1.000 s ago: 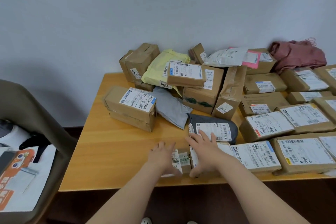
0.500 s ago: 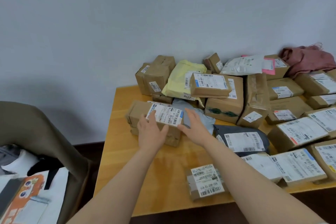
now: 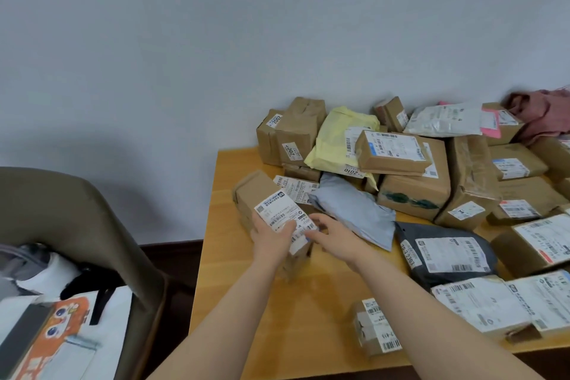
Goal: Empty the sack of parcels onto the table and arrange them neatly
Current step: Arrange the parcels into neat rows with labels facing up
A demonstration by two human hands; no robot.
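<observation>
A brown cardboard box (image 3: pixel 262 194) with a white shipping label stands at the left end of the wooden table (image 3: pixel 222 271), one end tilted up. My left hand (image 3: pixel 270 237) grips its near end over the label. My right hand (image 3: pixel 334 236) is at the box's right side, fingers touching the label edge. Behind lies a heap of parcels: a grey mailer bag (image 3: pixel 354 210), a yellow bag (image 3: pixel 339 139), a black mailer bag (image 3: pixel 444 251) and several brown boxes. A small labelled box (image 3: pixel 376 327) sits alone near the front edge.
A row of flat labelled boxes (image 3: pixel 493 305) lines the table's right front. A pink cloth (image 3: pixel 543 114) lies at the back right against the grey wall. A brown chair (image 3: pixel 61 219) with a printed bag (image 3: pixel 52 333) stands left of the table.
My hands left the small box at the front edge, reached to the brown box at the left, and have turned and tilted it. The view has swung left.
</observation>
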